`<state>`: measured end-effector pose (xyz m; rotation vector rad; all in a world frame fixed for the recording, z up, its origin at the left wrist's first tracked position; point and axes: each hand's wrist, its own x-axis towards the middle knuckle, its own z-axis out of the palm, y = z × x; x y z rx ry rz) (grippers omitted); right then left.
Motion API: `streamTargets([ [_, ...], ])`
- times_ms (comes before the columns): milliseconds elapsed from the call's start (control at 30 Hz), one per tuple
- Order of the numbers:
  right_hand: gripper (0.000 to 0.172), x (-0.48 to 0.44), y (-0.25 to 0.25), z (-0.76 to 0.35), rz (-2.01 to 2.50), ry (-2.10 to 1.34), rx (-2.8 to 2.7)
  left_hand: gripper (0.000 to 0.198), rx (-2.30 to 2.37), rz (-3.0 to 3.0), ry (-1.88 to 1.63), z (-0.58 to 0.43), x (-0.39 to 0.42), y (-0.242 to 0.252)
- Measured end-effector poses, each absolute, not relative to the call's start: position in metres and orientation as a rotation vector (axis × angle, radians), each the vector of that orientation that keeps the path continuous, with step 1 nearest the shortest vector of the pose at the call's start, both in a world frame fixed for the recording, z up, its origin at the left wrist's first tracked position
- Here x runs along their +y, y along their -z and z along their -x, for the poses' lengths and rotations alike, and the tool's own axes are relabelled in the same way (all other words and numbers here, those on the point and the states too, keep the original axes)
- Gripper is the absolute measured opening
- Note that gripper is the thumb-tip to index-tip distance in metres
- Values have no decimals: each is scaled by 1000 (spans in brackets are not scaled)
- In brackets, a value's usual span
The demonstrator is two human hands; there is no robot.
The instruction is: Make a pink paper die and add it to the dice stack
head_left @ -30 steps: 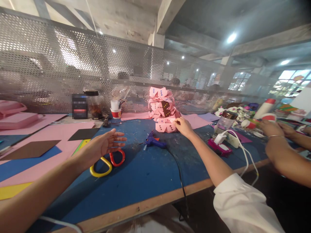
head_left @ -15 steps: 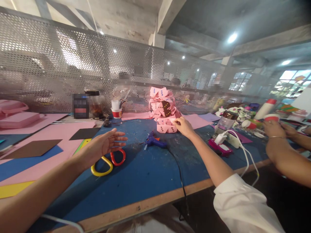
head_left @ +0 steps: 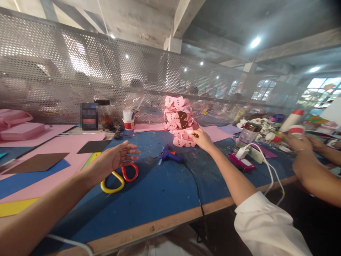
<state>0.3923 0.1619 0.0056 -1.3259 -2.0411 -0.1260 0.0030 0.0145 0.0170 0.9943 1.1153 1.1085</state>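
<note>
The empty left hand (head_left: pixel 119 156), fingers loosely parted, hangs by the scissors (head_left: pixel 123 183). Beyond the glue gun (head_left: pixel 170 155), far-middle on the desk (head_left: pixel 160 199), the dotted pink folded-paper piece (head_left: pixel 183 141) looks light, crushable, best edge-held; the right hand (head_left: pixel 202 138) pinches its right side.

Your right hand (head_left: pixel 202 139) pinches right end of pink dotted paper piece (head_left: pixel 183 142), just in front of pink paper stack (head_left: pixel 174 115). Your left hand (head_left: pixel 117 158): fingers extended, near red-and-yellow scissor handles (head_left: pixel 122 186). Blue glue gun (head_left: pixel 168 155) on blue table (head_left: pixel 149 199).
</note>
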Motion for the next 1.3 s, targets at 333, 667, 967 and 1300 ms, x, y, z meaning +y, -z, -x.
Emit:
streamTargets([
  [333, 11, 151, -18, -394, 1145, 108, -2206, 44, 1105, -1013, -1108, -1, 16, -14],
  [667, 9, 144, -15, -387, 1171, 75, -2218, 46, 1107, -1007, -1084, 1, 17, -12],
  [967, 14, 150, -10, -386, 1135, 89, -2185, 48, 1104, -1014, -1084, 2, 18, -12],
  [1300, 9, 154, -21, -390, 1083, 105, -2058, 45, 1090, -993, -1090, 3, 19, -12],
])
